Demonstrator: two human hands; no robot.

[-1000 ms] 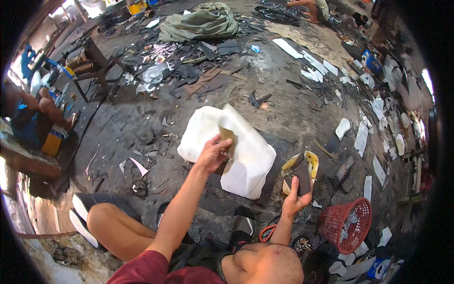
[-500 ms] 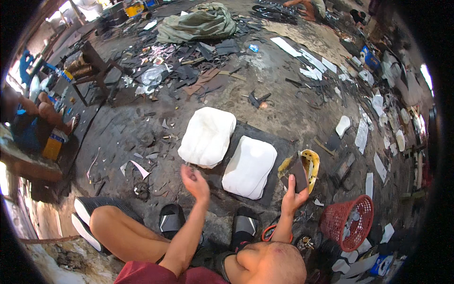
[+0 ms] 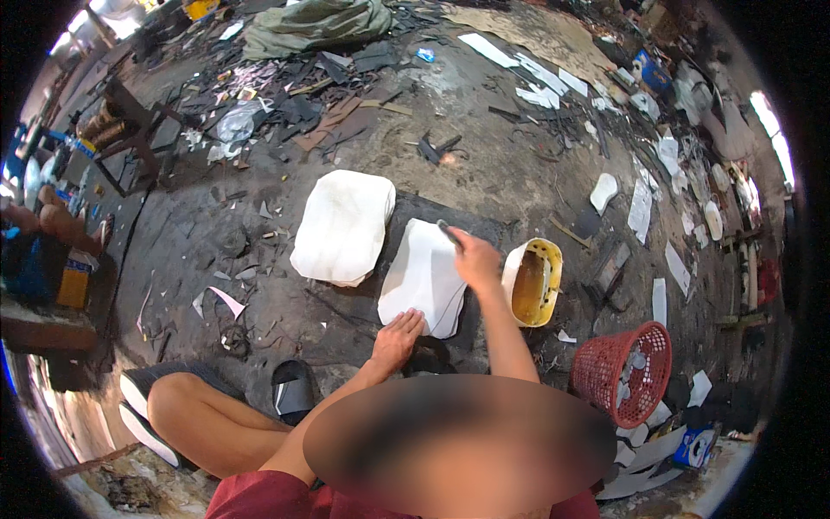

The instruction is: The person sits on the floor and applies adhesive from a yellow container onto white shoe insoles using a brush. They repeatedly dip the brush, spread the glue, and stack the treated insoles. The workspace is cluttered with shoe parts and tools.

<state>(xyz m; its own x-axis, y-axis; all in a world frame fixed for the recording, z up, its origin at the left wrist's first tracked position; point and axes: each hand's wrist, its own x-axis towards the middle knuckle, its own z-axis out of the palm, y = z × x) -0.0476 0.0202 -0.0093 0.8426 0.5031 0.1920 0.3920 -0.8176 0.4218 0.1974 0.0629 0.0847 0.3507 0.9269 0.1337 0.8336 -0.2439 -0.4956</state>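
Two stacks of white cut sheets with rounded corners lie side by side on the floor. My left hand (image 3: 398, 342) rests flat, fingers stretched out, on the near edge of the right stack (image 3: 417, 272). Over that stack's far right corner, my right hand (image 3: 478, 262) grips a dark, flat spreader (image 3: 449, 232), seen nearly edge-on. The left stack (image 3: 344, 225) is untouched. Just right of my right forearm stands a cut-open yellowish tub (image 3: 511, 285) with amber, glue-like liquid inside. A dark mat (image 3: 488, 227) shows beneath the right stack.
A red mesh basket (image 3: 596, 368) holding pale pieces tilts at the right. Offcuts and white strips (image 3: 488, 49) litter the floor. A green cloth bundle (image 3: 316, 30) lies far off. Another person's legs (image 3: 60, 221) show at the left. A blurred oval covers the lower middle.
My left hand has moved from beside the left stack onto the right stack. My right hand has carried the spreader leftward from the tub to the right stack. The view has shifted.
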